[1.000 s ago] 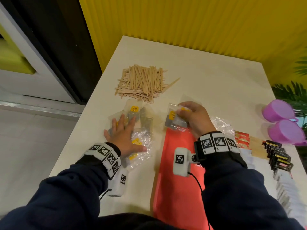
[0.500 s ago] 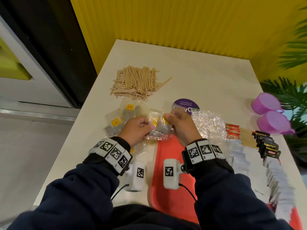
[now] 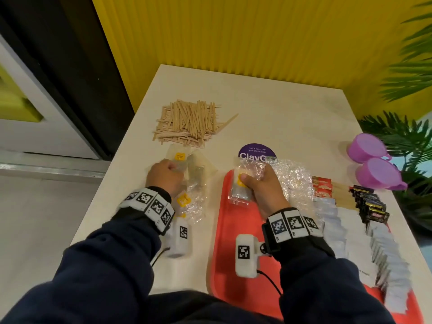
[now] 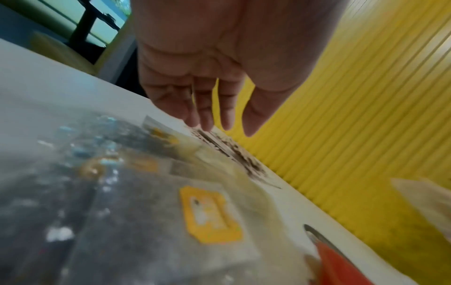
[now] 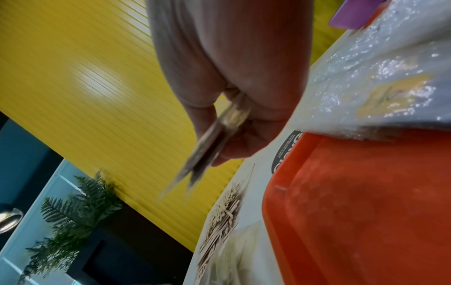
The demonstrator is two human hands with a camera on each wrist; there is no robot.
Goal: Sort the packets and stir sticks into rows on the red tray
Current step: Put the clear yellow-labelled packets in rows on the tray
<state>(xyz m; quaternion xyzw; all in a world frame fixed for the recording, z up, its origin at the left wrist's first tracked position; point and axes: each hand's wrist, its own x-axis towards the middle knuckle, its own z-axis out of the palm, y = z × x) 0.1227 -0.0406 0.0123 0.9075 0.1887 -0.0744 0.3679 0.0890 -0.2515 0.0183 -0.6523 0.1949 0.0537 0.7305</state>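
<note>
My right hand (image 3: 261,185) pinches a few clear packets with yellow labels (image 3: 242,185) over the far left corner of the red tray (image 3: 224,249). The right wrist view shows these packets (image 5: 219,133) edge-on between thumb and fingers. Left of the tray, my left hand (image 3: 164,176) is over several loose clear packets (image 3: 187,164) on the table. In the left wrist view its fingers (image 4: 212,115) hang straight and hold nothing, above those packets (image 4: 209,214). A heap of wooden stir sticks (image 3: 189,123) lies farther back.
Rows lie on the tray's right part: clear packets (image 3: 297,183), red packets (image 3: 323,185), black packets (image 3: 369,204), white packets (image 3: 339,225). Two purple cups (image 3: 374,164) stand at the right edge by a plant (image 3: 409,136). A purple round sticker (image 3: 256,152) sits behind the tray.
Half a second ago both hands met on packets at the tray's corner. The left hand has let go and moved left to the loose packets. The right hand kept its packets over the tray.
</note>
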